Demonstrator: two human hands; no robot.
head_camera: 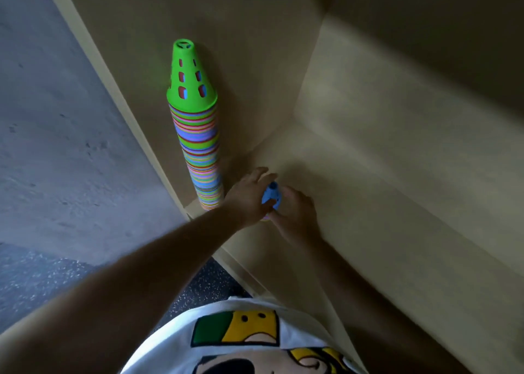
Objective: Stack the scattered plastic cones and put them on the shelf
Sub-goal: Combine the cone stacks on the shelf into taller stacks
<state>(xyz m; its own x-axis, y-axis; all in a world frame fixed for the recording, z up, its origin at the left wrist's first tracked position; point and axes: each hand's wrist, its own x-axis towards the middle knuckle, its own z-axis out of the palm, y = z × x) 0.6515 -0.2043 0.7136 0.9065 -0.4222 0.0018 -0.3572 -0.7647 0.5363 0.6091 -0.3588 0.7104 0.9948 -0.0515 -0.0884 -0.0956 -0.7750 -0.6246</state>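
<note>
A tall stack of many-coloured plastic cones (202,158) topped by a green perforated cone (190,76) stands on the beige shelf floor (354,203) near its left front corner. Just right of it is a short stack topped by a blue cone (271,195), low on the shelf floor. My left hand (249,195) is on the blue cone's left side, thumb against it and fingers extended past it. My right hand (297,215) holds it from the right. The lower part of the short stack is hidden by my hands.
The shelf compartment has a left side panel (226,47) and a back wall (411,104). A grey concrete wall (56,118) lies to the left, with dark speckled floor (56,283) below. The shelf floor extends to the right of my hands.
</note>
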